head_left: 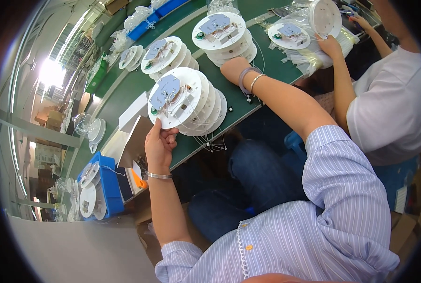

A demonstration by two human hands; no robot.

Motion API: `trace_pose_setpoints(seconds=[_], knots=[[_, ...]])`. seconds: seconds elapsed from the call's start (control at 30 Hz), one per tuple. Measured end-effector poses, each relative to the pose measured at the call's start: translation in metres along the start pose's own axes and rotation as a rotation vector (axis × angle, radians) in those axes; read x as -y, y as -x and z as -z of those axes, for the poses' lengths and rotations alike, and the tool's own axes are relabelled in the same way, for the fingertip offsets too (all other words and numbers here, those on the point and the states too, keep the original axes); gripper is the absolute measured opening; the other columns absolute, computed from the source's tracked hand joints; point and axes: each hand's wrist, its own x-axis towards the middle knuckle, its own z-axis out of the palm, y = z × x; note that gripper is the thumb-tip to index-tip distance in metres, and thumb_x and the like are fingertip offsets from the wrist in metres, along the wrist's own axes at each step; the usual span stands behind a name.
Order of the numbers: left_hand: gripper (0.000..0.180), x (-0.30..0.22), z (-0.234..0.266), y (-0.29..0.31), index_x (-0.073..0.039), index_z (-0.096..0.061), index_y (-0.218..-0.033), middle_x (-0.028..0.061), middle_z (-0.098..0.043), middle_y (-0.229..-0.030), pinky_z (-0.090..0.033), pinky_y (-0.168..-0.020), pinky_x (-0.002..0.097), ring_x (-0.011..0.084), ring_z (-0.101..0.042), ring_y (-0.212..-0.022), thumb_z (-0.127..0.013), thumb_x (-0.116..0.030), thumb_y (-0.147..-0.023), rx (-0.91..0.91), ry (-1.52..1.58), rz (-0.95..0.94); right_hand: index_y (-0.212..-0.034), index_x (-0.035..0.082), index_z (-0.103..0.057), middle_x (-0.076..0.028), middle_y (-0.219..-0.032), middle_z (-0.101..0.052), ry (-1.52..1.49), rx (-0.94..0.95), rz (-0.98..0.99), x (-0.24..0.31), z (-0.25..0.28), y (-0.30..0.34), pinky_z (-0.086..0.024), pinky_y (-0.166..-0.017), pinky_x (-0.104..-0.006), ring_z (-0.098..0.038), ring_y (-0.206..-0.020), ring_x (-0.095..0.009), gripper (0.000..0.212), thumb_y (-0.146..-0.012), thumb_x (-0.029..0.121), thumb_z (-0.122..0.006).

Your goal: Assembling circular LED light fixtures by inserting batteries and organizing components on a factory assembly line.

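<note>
White and layered, the near stack (190,103) stands by the green tabletop's (241,107) front edge, its top rim pinched in the left hand (160,144). Well apart, the right hand (237,70) is at the far stack (225,41), grip hidden. Likely light, stiff, fragile: hold rims, not wires (207,139).

On a green tabletop (234,94), the left hand (159,146) holds the low edge of a stack of round white plates (187,101), with a blue-gray board (165,93) on top and thin wires (205,141) hanging down. The right hand (236,70) is at the bottom of another stack (222,40) like it, and its fingers are hard to see. A blue bin (110,191) with white round parts (87,200) sits at the left, and a person in a white top (385,106) touches a big white disc (327,19) at the right.
</note>
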Motion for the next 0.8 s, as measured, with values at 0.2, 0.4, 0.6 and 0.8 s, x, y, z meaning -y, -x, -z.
trace_pose_setpoints(seconds=[0.2, 0.4, 0.6, 0.8], knots=[[0.027, 0.002, 0.0, 0.0, -0.001, -0.051, -0.079, 0.0115, -0.057, -0.061, -0.033, -0.038, 0.0189, 0.0092, -0.043, -0.042, -0.043, -0.027, -0.084, 0.009, 0.003, 0.03, -0.072, 0.006, -0.063, -0.012, -0.073, -0.061, 0.023, -0.034, -0.055, -0.019, -0.009, -0.006, -0.048, -0.059, -0.0335, -0.06, -0.071, -0.025, 0.015, -0.07, 0.007, -0.048], [0.028, 0.0, -0.001, 0.001, -0.001, -0.051, -0.079, 0.0118, -0.057, -0.061, -0.033, -0.037, 0.0184, 0.0089, -0.043, -0.041, -0.041, -0.027, -0.085, 0.009, 0.003, 0.017, -0.071, 0.007, -0.063, -0.011, -0.073, -0.061, 0.087, -0.074, -0.143, -0.041, -0.014, -0.014, -0.048, -0.059, -0.0339, -0.06, -0.07, -0.025, 0.015, -0.07, 0.007, -0.048], [0.028, -0.001, 0.001, -0.001, 0.0, -0.051, -0.079, 0.0122, -0.057, -0.061, -0.033, -0.036, 0.018, 0.0089, -0.043, -0.04, -0.04, -0.026, -0.085, 0.038, -0.017, 0.016, -0.077, 0.006, -0.064, -0.012, -0.078, -0.061, 0.1, -0.014, -0.262, -0.053, -0.016, -0.024, -0.048, -0.062, -0.0339, -0.06, -0.073, -0.026, 0.018, -0.073, 0.008, -0.046], [0.028, -0.001, 0.005, -0.002, 0.0, -0.051, -0.079, 0.0136, -0.058, -0.062, -0.033, -0.036, 0.0182, 0.0095, -0.044, -0.04, -0.04, -0.026, -0.085, 0.053, -0.026, 0.048, -0.072, 0.006, -0.063, -0.014, -0.073, -0.06, 0.11, -0.069, -0.231, -0.061, -0.023, -0.03, -0.049, -0.06, -0.0351, -0.06, -0.07, -0.027, 0.017, -0.072, 0.007, -0.046]])
